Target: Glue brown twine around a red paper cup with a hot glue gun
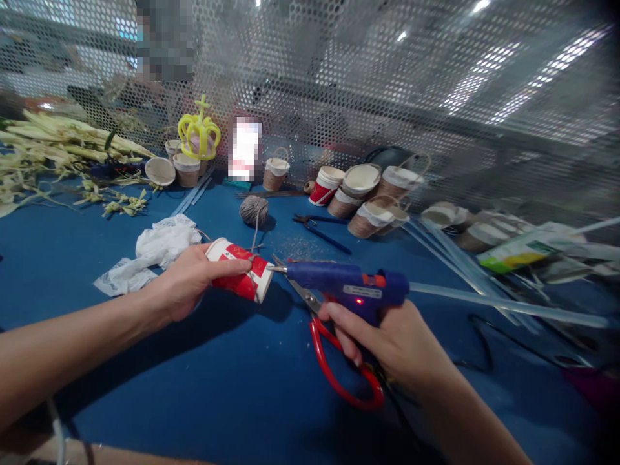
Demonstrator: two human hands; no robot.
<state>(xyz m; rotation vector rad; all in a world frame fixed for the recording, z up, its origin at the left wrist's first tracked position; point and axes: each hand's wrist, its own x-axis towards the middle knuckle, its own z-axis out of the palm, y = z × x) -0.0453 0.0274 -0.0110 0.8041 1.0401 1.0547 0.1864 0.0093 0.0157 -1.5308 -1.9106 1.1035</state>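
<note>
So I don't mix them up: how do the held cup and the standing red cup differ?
The held cup is tipped sideways in the left hand; the standing cup is mouth up on the table. Yarn runs to the held cup; none shows on the standing cup. Both are red and white.

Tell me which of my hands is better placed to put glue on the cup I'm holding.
Probably your right hand: it grips the blue glue gun, whose nozzle points toward the red and white cup. Your left hand is occupied holding that cup.
</note>
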